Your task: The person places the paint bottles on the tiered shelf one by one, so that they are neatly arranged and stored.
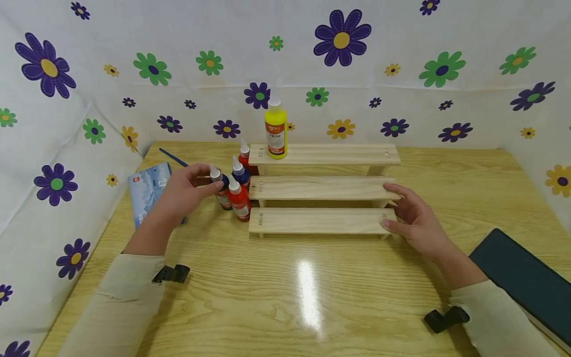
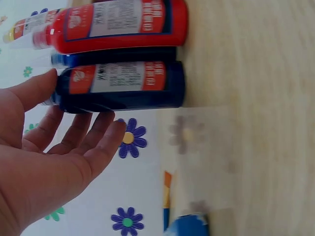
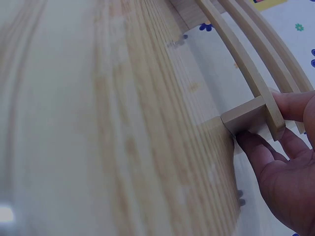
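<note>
A three-tier wooden display stand (image 1: 321,220) is on the table. My left hand (image 1: 184,192) holds a dark blue paint bottle (image 2: 123,86) near its neck, thumb on one side and fingers on the other. Close beside it stand a red paint bottle (image 1: 240,202), another dark blue bottle (image 1: 241,173) and, farther back, a red bottle (image 1: 244,156) partly hidden by the stand. On the left end of the top tier stands a yellow paint bottle (image 1: 276,133). My right hand (image 1: 417,220) grips the right end of the stand, its thumb at the lowest tier.
Left of the bottles lie a light blue packet (image 1: 149,191) and a paintbrush (image 1: 173,156). A dark flat box-like object (image 1: 526,282) lies at the right edge of the wooden table (image 1: 250,297). Flower-printed cloth (image 1: 294,64) hangs behind and at the sides.
</note>
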